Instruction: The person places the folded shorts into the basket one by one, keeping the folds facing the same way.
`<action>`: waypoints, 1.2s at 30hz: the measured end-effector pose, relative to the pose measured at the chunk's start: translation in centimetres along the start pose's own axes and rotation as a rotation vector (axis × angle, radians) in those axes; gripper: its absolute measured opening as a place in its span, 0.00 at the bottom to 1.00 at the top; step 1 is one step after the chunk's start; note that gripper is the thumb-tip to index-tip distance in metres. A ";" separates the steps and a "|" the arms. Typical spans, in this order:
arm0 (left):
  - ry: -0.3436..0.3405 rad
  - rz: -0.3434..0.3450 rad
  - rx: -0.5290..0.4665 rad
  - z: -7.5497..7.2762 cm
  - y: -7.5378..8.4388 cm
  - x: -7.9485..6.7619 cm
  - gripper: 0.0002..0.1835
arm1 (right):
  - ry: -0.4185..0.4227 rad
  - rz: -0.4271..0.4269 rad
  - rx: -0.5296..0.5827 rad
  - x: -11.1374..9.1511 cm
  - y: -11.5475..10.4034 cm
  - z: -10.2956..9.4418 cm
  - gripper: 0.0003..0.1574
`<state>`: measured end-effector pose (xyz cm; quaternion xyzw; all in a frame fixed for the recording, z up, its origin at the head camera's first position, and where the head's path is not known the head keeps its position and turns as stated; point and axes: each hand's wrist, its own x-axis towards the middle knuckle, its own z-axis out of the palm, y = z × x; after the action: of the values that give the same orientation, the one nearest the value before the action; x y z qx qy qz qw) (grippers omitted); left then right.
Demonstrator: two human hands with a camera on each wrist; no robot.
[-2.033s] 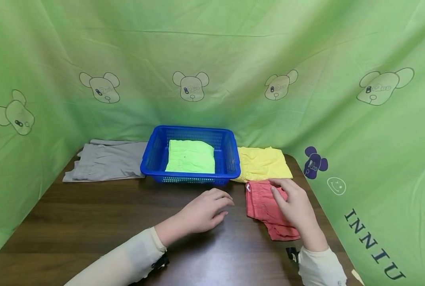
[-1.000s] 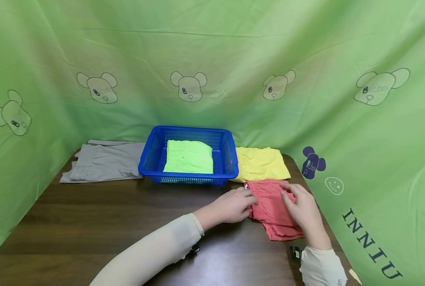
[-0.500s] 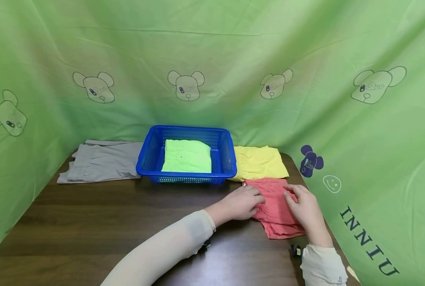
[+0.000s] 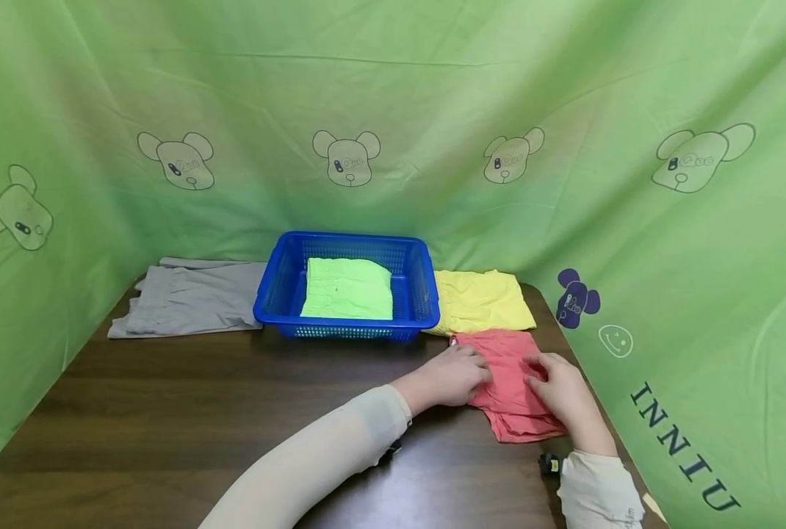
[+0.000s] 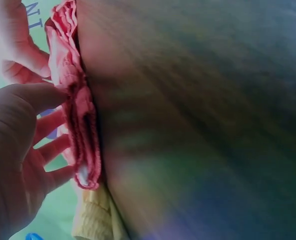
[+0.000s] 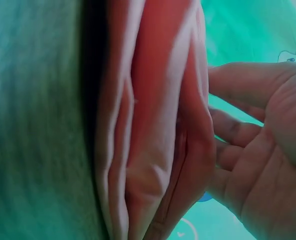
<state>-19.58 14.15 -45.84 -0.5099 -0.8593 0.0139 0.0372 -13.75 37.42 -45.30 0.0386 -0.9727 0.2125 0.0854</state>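
Observation:
A folded pair of red shorts (image 4: 508, 382) lies on the right of the table, in front of the folded yellow garment (image 4: 485, 301). My left hand (image 4: 455, 375) touches the waistband side, thumb and spread fingers against the upper layers in the left wrist view. On the far side, my right hand (image 4: 565, 393) rests its fingertips on the top layer; the right wrist view shows its fingers fairly straight and the loose folds stacked below. Neither hand is seen curled round the cloth.
A blue plastic basket (image 4: 347, 323) with a folded neon-green garment (image 4: 350, 289) inside stands at the back. Left of it lies a folded grey garment (image 4: 195, 297). A green printed curtain (image 4: 393, 88) encloses the brown table (image 4: 188, 411).
My left hand has moved right from the bare table onto the red shorts' waistband side. My right hand has shifted slightly right and toward me. The basket and other garments stay put.

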 end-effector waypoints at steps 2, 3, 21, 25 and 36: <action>-0.017 0.004 0.016 -0.2 0.1 0.1 0.13 | -0.017 0.003 -0.001 0.0 0.2 0.1 0.22; -0.027 0.007 0.025 -0.3 0.2 0.1 0.13 | -0.025 0.005 0.000 0.0 0.2 0.2 0.22; -0.069 0.105 0.000 -0.4 -1.2 0.5 0.14 | -0.097 0.021 0.004 -0.1 1.1 1.0 0.19; -0.086 0.098 -0.037 -0.5 -1.5 0.1 0.13 | -0.117 0.012 0.031 0.0 0.9 1.2 0.19; -0.135 0.108 -0.100 -0.9 -2.3 -1.1 0.08 | -0.208 -0.015 -0.002 0.1 -1.5 0.9 0.20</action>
<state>-20.97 12.10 -44.83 -0.5546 -0.8308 0.0071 -0.0472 -13.78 35.65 -45.42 0.0675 -0.9761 0.2058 -0.0145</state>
